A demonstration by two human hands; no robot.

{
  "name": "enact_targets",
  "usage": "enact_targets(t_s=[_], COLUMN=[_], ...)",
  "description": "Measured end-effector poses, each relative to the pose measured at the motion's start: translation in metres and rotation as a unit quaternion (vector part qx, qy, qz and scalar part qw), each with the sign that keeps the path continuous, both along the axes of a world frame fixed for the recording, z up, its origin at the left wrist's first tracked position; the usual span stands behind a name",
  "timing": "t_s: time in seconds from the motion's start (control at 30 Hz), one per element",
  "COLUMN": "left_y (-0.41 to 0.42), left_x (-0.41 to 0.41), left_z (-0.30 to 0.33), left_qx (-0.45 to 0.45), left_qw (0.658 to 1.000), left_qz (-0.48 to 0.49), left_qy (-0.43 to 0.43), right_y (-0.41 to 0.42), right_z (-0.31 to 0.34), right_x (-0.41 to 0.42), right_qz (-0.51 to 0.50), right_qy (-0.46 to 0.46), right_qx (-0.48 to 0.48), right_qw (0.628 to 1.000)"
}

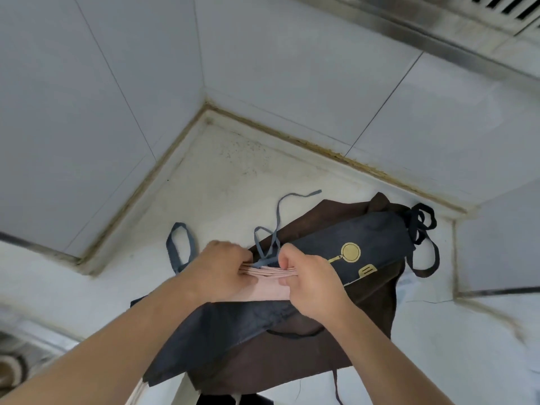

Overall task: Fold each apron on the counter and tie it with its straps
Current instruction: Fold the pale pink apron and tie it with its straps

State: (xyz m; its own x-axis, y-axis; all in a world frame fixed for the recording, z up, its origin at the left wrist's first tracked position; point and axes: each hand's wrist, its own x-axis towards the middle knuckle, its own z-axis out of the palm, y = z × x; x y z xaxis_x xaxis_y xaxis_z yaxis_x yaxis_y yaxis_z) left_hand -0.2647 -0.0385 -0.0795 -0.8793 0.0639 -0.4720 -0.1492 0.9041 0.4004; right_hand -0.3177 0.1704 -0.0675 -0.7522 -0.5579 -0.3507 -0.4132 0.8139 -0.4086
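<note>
Both hands, left (222, 270) and right (309, 285), grip the folded pink fabric apron (268, 285) atop the navy apron (365, 247); cinch its blue-grey straps (267, 247) snugly.

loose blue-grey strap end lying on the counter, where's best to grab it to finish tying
Pinch the loose blue-grey fabric strap along its free stretch on the white counter, coming from above. It lies flat and clear there, beyond the folded pink apron that both hands hold.
</note>
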Motion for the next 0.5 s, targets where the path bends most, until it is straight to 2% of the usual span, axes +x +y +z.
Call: enact_targets(t_s=[0.07, 0.2, 0.3, 0.4, 0.5], left_y=[0.001, 0.010, 0.017, 0.028, 0.041], left_x=[0.000, 0.005, 0.004, -0.002, -0.008], left_z=[0.028, 0.075, 0.113, 0.157, 0.198], left_qx=[0.030, 0.042, 0.095, 0.088, 0.062], left_qw=[1.000, 0.998, 0.994, 0.990, 0.982], left_qz=[-0.004, -0.037, -0.048, -0.078, -0.119], left_qy=[-0.009, 0.026, 0.033, 0.081, 0.129], right_y=[0.005, 0.011, 0.023, 0.036, 0.039], right_z=[0.028, 0.084, 0.125, 0.171, 0.204], right_x=[0.001, 0.004, 0.010, 0.016, 0.021], right_qz=[-0.002, 0.009, -0.035, -0.097, -0.065], right_qy=[0.000, 0.037, 0.024, 0.023, 0.057], right_qx=[0.000, 0.010, -0.033, -0.127, -0.145], right_qw=[1.000, 0.999, 0.999, 0.987, 0.986])
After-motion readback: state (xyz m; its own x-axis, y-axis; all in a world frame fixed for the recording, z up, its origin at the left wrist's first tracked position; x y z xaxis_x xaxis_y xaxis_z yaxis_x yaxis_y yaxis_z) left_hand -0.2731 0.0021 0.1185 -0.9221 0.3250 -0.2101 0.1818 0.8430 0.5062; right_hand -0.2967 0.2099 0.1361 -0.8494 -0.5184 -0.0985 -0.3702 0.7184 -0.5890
